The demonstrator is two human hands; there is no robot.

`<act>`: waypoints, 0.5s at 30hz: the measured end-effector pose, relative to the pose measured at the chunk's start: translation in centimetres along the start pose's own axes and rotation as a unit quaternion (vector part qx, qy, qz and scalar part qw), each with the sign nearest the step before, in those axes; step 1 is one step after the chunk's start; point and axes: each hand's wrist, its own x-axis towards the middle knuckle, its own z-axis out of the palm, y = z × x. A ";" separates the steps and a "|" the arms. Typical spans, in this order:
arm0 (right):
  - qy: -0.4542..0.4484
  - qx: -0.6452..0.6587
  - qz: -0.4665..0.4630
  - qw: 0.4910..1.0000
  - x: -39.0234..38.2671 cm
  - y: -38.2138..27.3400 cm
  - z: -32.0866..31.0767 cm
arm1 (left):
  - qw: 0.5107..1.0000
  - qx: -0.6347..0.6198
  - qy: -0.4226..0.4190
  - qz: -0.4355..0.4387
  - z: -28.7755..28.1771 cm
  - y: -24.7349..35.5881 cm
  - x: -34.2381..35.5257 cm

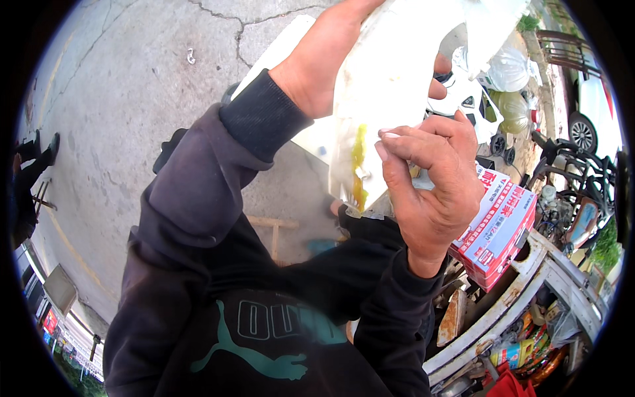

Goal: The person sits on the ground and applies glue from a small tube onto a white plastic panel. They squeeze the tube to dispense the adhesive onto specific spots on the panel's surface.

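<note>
A glaring white curved plastic panel (390, 73) is held up in front of me, its surface partly washed out by light. My left hand (324, 56) grips it from the left and behind, and fingertips show past its right edge. Down the panel's lower left part runs a yellow-green smear (359, 165) with a small whitish bit on it. Just right of the smear, my right hand (433, 175) is closed in a pinch, thumb against fingers. Whatever may be between those fingertips is too small to make out.
Behind the panel lies another white surface (281, 49). To the right stand a red-and-white carton (499, 225), large clear plastic bottles (509, 69) and a rusty white metal frame (489, 317) around mixed clutter. A parked white car (592, 106) and a person's dark-clad legs (30, 182) are farther off.
</note>
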 end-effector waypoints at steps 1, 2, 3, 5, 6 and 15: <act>-0.018 -0.011 -0.008 1.000 0.0 -0.1 0.0 | 0.999 0.018 0.025 0.009 0.6 0.1 -0.1; 0.002 -0.011 -0.009 1.000 -0.1 -0.3 -0.2 | 0.998 0.036 0.051 0.018 1.0 0.1 -0.2; 0.022 -0.011 -0.010 1.000 -0.2 -0.5 -0.4 | 0.999 0.037 0.027 0.017 0.7 0.4 -0.1; 0.048 -0.019 -0.017 0.998 -0.1 -0.7 -0.4 | 0.999 0.039 -0.020 0.016 0.4 1.0 0.0; 0.055 -0.027 -0.023 0.998 -0.1 -0.6 -0.1 | 0.999 0.036 -0.021 0.018 0.2 1.1 -0.1; 0.013 -0.035 -0.038 0.999 0.1 -0.7 -0.4 | 0.999 0.022 -0.036 0.027 0.3 1.1 0.0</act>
